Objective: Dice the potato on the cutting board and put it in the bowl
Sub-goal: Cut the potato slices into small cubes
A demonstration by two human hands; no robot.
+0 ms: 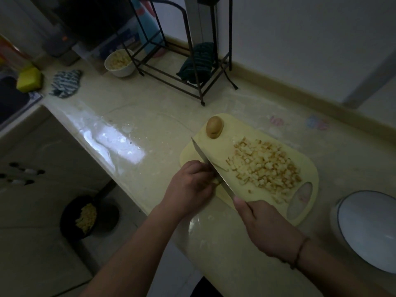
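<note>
**Cutting the last bit of potato**

The yellow cutting board lies on the counter, close to the person, so both hands can reach it with bent arms.

The left hand sits at the near left side of the board. Its fingers are curled down over a small piece of potato. Only a tiny bit of that piece peeks out beside the knife, so I cannot tell how big it is. The curled fingers hold it so it does not slide, and I think they are tucked in to stay safe from the blade.

The right hand is wrapped around the handle of the knife. The handle is hidden inside the hand. The long blade runs away from the person, just beside the left fingers, with its tip pointing to the far side of the board. Both arms come in from the bottom and meet at the board.

A big pile of diced potato lies on the right side of the board, pushed away from the cutting spot. A whole small potato waits at the far edge of the board.

A white bowl stands on the counter just right of the board. It looks like the cubes can go there next. Another bowl, already full of cubes, stands far back by a black rack.
</note>
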